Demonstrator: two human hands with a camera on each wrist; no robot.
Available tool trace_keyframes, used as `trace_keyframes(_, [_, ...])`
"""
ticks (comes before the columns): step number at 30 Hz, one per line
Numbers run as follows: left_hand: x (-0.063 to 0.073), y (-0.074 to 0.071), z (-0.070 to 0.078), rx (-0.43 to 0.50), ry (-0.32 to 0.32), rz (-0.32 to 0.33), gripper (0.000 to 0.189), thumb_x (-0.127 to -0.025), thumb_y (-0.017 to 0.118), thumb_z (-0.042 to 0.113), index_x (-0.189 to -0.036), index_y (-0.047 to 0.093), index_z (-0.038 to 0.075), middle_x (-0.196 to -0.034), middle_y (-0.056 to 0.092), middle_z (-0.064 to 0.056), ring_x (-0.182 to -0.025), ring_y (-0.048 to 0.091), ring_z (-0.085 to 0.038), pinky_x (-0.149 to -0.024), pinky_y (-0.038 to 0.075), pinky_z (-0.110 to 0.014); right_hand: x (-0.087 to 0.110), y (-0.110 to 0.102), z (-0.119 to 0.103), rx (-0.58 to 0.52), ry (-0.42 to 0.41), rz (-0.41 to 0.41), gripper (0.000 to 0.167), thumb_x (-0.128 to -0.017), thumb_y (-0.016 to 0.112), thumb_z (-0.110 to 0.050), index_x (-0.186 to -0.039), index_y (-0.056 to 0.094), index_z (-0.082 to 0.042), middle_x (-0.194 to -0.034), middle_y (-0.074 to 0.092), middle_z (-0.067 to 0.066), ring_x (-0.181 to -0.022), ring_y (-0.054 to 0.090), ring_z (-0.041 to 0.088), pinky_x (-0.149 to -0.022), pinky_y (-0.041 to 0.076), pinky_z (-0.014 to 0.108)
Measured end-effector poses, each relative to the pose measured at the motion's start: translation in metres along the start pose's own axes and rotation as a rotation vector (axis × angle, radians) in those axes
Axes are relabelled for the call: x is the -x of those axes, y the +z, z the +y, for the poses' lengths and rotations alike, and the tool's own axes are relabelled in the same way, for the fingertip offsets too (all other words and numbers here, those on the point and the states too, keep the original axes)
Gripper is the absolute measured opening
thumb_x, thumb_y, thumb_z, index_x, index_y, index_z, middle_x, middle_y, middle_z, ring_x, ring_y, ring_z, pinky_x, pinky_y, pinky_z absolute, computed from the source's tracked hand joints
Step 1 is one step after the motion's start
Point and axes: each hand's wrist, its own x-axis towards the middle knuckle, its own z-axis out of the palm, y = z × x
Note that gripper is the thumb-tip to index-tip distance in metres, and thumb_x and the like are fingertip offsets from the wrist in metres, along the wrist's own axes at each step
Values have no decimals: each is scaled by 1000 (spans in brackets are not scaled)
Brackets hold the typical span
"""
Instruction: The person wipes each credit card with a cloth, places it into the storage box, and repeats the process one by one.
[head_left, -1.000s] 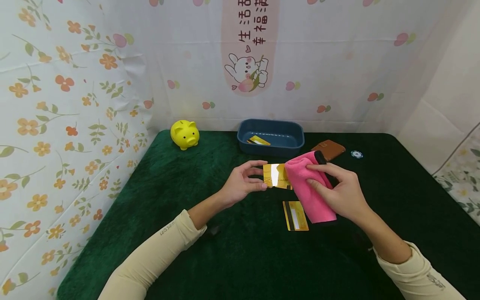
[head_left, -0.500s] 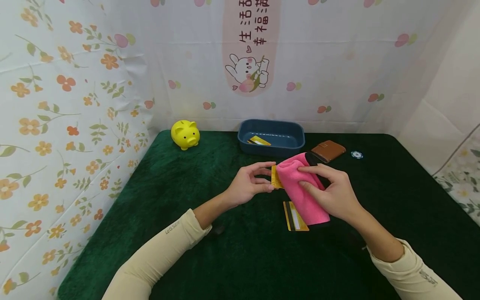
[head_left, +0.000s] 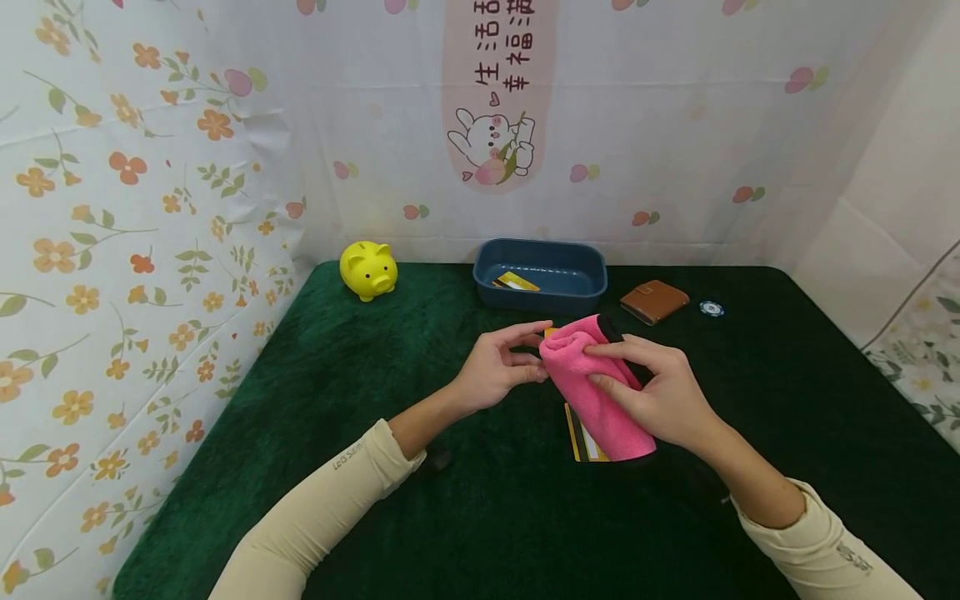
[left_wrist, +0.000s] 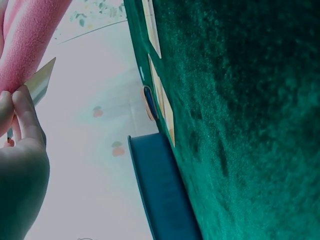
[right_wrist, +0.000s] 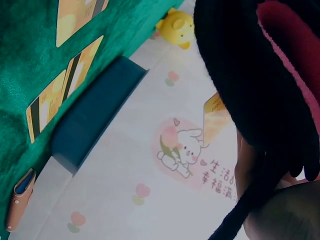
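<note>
My left hand (head_left: 498,369) pinches a gold bank card (left_wrist: 42,82) between fingers and thumb. In the head view only a sliver of that card shows, because a pink cloth (head_left: 600,400) with dark edging covers the rest. My right hand (head_left: 663,392) grips the cloth, thumb and fingers on its folded upper part, and it lies against the card. The right wrist view shows the cloth's black underside and a corner of the held card (right_wrist: 215,120). Below the cloth, a striped gold card (head_left: 585,440) lies on the green table, partly hidden.
A blue tray (head_left: 540,302) with a gold card (head_left: 517,281) in it stands at the back. Right of it lie a brown wallet (head_left: 655,302) and a poker chip (head_left: 712,309). A yellow piggy bank (head_left: 368,271) stands back left. More gold cards (right_wrist: 82,67) show in the right wrist view.
The right hand has moved left with the pink cloth, which now covers nearly all of the held card. The left hand has shifted slightly right, then stayed about still.
</note>
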Motion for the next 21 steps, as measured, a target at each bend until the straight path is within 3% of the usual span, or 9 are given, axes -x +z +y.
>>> trace_keyframes(16, [1, 0, 2, 13, 33, 85, 55, -91, 61, -12, -143, 45, -3, -122, 56, -24, -90, 69, -16, -86, 58, -34, 6, -5, -1, -9, -1, -40, 42, -78, 78, 10, -115, 72, -9, -103, 69, 2, -82, 60, 10, -68, 52, 18])
trace_keyframes(21, [2, 0, 3, -10, 31, 130, 56, -92, 61, -12, -144, 45, -1, -123, 56, -23, -92, 69, -22, -84, 59, -33, 9, -9, 1, 1, -12, -40, 43, -77, 78, 11, -114, 73, -10, -101, 69, 0, -81, 59, 9, -68, 51, 17])
